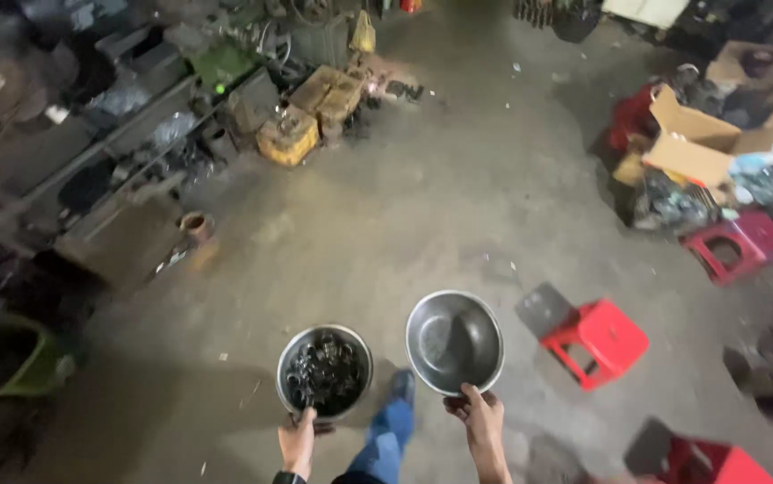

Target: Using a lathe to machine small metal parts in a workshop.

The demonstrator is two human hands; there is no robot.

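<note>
Pinching rigid steel rims: left hand (297, 441) on heavy parts-filled bowl (324, 372), right hand (480, 417) on light, slippery empty bowl (454, 341) beside it.

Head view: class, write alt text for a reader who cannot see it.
A person's left hand holds a metal bowl of small metal rings, and the right hand holds an empty metal bowl, above a concrete workshop floor with red plastic stools.
</note>
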